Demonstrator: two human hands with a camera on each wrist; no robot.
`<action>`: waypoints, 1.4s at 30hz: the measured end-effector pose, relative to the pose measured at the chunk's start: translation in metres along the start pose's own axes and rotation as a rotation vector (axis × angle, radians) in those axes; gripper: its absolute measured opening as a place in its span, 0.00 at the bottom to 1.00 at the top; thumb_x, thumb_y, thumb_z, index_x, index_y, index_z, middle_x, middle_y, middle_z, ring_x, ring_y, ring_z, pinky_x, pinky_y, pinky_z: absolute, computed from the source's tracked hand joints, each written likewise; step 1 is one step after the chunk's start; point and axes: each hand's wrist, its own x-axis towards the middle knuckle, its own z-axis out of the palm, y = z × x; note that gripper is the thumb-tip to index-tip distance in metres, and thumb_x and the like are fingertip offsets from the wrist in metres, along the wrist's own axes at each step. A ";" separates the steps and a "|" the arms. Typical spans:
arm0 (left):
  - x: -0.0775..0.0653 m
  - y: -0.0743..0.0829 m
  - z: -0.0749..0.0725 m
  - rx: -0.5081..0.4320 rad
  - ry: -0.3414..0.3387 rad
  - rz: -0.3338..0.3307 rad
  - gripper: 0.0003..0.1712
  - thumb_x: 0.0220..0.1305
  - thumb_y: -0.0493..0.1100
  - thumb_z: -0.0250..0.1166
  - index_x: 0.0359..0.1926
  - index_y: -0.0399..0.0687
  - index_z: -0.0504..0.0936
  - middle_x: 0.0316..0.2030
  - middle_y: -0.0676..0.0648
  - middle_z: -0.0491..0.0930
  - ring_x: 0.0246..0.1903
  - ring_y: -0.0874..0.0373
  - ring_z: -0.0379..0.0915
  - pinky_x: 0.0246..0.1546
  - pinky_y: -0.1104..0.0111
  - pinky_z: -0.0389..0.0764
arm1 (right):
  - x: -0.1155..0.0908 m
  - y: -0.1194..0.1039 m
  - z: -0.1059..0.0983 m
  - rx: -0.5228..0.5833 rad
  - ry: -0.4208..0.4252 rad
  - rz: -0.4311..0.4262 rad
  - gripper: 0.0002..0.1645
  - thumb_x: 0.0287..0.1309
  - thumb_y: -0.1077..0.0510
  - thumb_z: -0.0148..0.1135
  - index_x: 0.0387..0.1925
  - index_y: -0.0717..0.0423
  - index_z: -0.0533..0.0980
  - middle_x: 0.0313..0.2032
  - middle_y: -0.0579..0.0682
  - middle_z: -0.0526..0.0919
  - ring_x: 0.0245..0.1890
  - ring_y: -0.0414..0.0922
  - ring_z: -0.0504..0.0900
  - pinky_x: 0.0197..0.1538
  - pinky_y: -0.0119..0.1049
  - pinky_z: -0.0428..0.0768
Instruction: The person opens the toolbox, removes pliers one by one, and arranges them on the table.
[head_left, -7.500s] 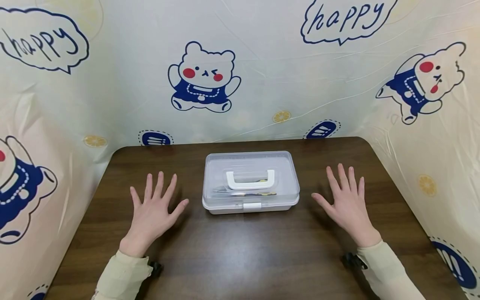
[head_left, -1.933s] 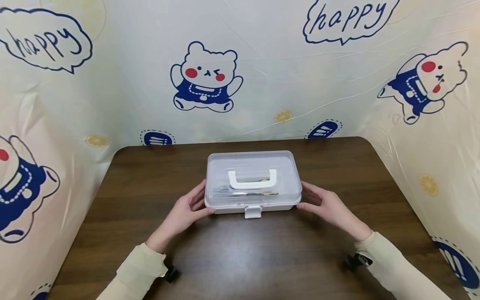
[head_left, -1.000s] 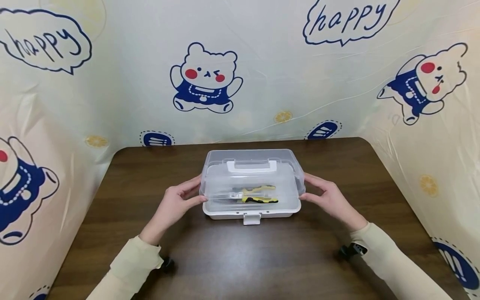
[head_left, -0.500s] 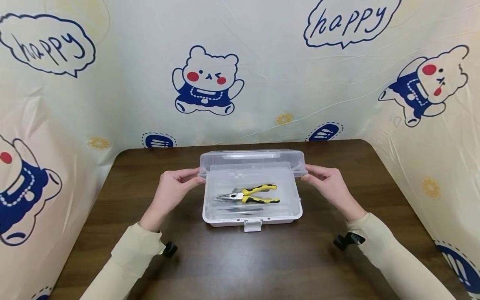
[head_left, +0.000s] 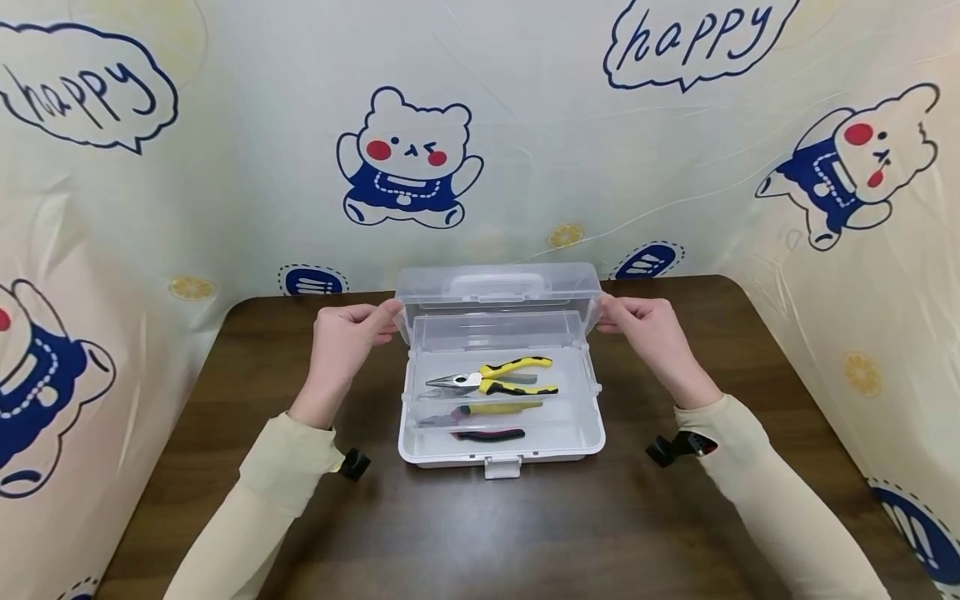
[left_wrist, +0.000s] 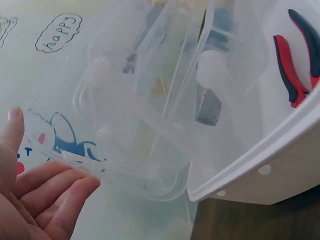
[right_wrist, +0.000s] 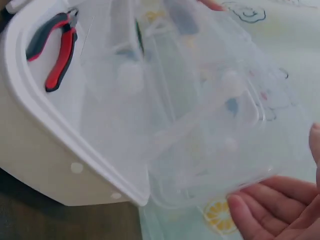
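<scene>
A white plastic toolbox [head_left: 442,460] stands on the brown table with its clear lid [head_left: 427,283] swung up and tilted back. My left hand [head_left: 336,354] pinches the lid's left edge between thumb and fingers. At the right edge, my right hand [head_left: 663,342] grips the lid in the same way. Yellow and black needle-nose pliers [head_left: 465,381] lie on a clear tray [head_left: 495,329] raised inside the box. Below it shows a yellow-handled tool [head_left: 502,408], partly hidden by the clear plastic. Red and black pliers [right_wrist: 65,55] rest on the box floor.
The box's front latch [head_left: 502,468] hangs down. Brown tabletop [head_left: 480,542] lies around the box. A printed cloth [head_left: 525,167] with cartoon bears hangs behind the table and along both sides. Each wrist carries a small black camera [head_left: 354,464].
Both hands moved from the table to the box. The latch came down, and the lid swung up and back. The inner tray rose with it, and the lower tools came into view.
</scene>
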 end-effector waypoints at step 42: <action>0.028 -0.094 0.040 -0.409 -0.105 -0.205 0.22 0.73 0.31 0.64 0.65 0.28 0.77 0.60 0.35 0.81 0.42 0.69 0.85 0.47 0.72 0.85 | 0.042 0.086 0.041 0.346 -0.302 0.002 0.34 0.77 0.65 0.35 0.80 0.68 0.49 0.79 0.67 0.56 0.77 0.61 0.59 0.72 0.37 0.70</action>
